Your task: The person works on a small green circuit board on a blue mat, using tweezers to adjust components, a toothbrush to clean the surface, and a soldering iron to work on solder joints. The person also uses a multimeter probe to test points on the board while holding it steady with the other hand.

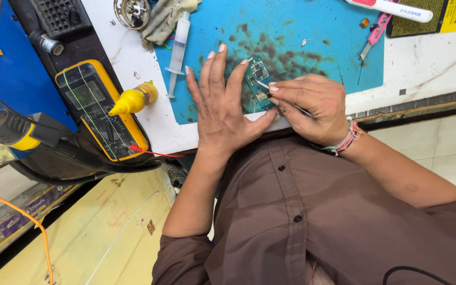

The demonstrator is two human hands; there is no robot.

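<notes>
We are pinning the small circuit board [258, 84] flat on the blue mat [339, 47] with our spread left hand [222, 105], while our right hand [312, 108] is pinching tweezers [262, 84] (tip on the board); steady pressure is helping.

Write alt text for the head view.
The left hand steadies a small circuit board on a blue mat while the right hand works it with tweezers. A yellow meter lies nearby.

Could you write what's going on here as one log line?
left hand: flat, steadying circuit board | right hand: pinching tweezers on the board | surface: blue mat | nearby: syringe, yellow multimeter
</notes>
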